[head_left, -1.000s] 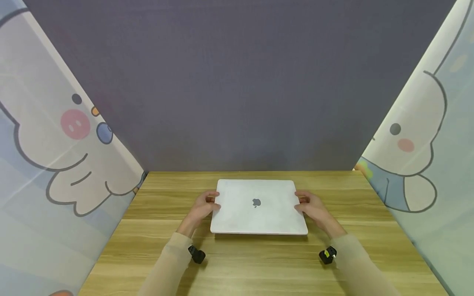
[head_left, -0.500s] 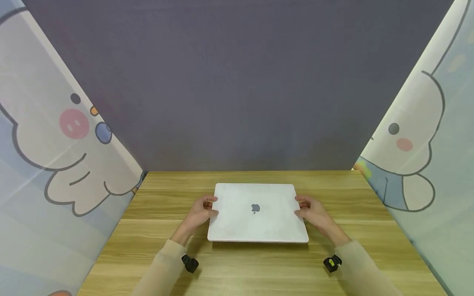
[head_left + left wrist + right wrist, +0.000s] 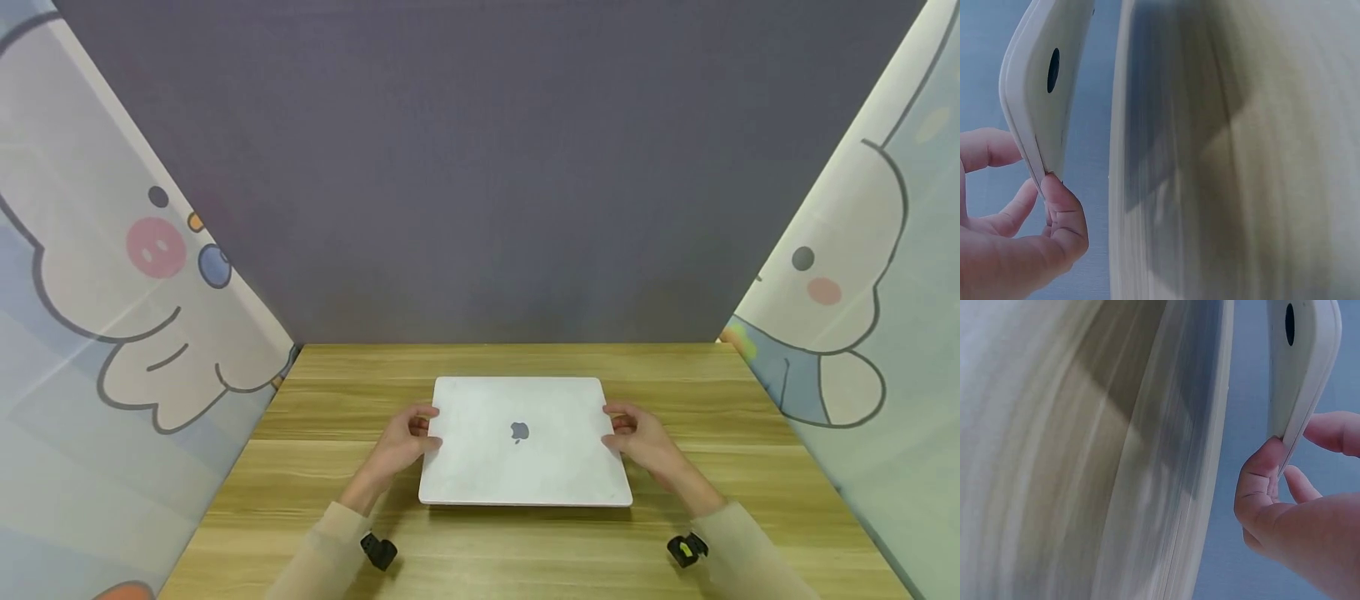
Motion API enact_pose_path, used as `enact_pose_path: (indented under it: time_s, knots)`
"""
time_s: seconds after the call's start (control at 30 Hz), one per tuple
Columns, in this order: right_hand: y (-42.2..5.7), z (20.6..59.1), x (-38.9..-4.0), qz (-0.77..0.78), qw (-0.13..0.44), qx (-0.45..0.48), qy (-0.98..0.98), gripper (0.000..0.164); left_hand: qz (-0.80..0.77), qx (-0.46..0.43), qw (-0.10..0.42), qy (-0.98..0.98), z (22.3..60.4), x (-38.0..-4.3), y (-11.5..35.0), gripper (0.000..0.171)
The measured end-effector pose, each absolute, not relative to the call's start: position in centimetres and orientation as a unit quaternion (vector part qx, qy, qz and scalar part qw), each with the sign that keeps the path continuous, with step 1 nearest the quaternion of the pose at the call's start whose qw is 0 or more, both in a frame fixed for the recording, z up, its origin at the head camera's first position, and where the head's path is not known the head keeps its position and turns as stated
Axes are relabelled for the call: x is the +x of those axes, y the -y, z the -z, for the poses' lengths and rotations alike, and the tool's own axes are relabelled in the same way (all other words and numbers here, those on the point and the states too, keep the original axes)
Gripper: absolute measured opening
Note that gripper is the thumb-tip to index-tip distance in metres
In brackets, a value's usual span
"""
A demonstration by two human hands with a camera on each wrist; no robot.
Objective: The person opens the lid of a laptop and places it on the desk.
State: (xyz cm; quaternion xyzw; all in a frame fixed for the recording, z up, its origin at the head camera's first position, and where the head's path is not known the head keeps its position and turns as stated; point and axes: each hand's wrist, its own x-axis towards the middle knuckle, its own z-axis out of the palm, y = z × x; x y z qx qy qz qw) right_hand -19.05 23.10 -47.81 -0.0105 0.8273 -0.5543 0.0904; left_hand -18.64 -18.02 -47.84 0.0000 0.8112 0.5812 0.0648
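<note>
A closed silver laptop (image 3: pixel 525 467) with a dark apple logo on its lid is held level above the table, in the middle of the head view. My left hand (image 3: pixel 403 437) grips its left side edge, thumb on the lid and fingers beneath. On the opposite side edge my right hand (image 3: pixel 643 433) holds it the same way. Both wrist views show the laptop's underside with a dark round foot, raised off the wood; the left hand (image 3: pixel 1016 231) and the right hand (image 3: pixel 1297 512) each pinch its edge.
The wood-grain table (image 3: pixel 315 467) lies below, with the laptop's shadow on it. A dark grey panel (image 3: pixel 487 167) stands along the back edge. Cartoon-printed curtains (image 3: pixel 90 275) flank both sides. Each wrist wears a small black camera (image 3: pixel 378 552).
The laptop has come nearer to the person and looks larger, with both hands holding its sides throughout. Both forearms have drawn back with it and moved slightly apart.
</note>
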Motion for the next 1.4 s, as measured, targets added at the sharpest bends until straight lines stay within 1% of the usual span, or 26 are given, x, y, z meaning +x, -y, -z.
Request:
enact_pose_path:
  time_s: [0.3, 0.73, 1.13, 1.4]
  knots:
    - [-22.9, 47.6, -17.7, 0.543, 0.089, -0.029, -0.835, 0.057, -0.579, -0.008, 0.067, -0.812, 48.6, -17.4, 18.0, 0.046]
    - [-22.5, 48.8, -16.4, 0.543, 0.104, -0.010, -0.833, 0.055, -0.571, 0.003, 0.082, -0.817, 49.5, -16.1, 18.1, 0.045]
    - [-22.6, 49.9, -16.0, 0.515, 0.097, -0.009, -0.852, 0.053, -0.553, 0.020, 0.091, -0.828, 50.2, -15.8, 17.7, 0.046]
    - [-22.6, 50.3, -16.1, 0.505, 0.101, -0.008, -0.857, 0.052, -0.536, 0.016, 0.086, -0.840, 50.7, -15.6, 17.2, 0.046]
